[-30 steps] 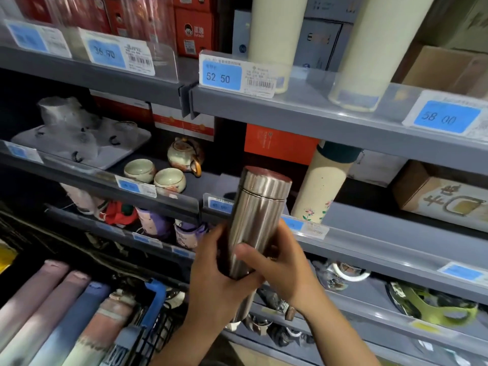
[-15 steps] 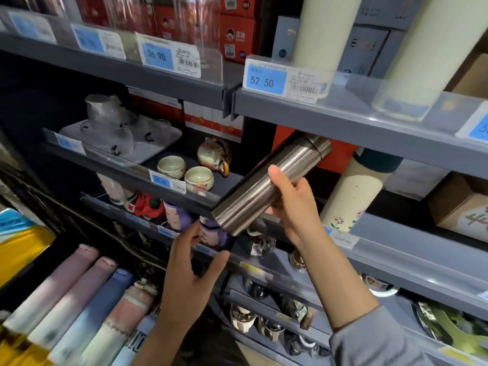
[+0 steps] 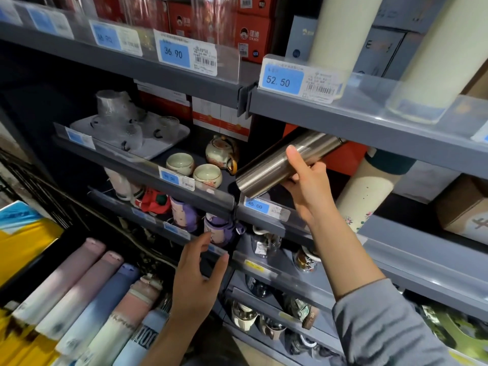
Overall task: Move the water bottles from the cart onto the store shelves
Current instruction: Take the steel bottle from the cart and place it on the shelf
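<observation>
- Grey store shelves [image 3: 369, 122] fill the far side.
- Pastel water bottles [image 3: 87, 294] lie near left.
- Right hand [image 3: 307, 186] grips the steel bottle [image 3: 277, 165], tilted, cap under the upper right shelf, thumb across its side.
- Left hand [image 3: 195, 283] hangs below it, fingers loosely spread, holding nothing.

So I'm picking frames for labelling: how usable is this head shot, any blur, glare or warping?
Head view: wide-angle bends the shelf edges; the steel bottle in the right hand shows soft sheen and stays readable; the cart bottles at lower left are smeared; the left bay's back is deep in shadow.
</observation>
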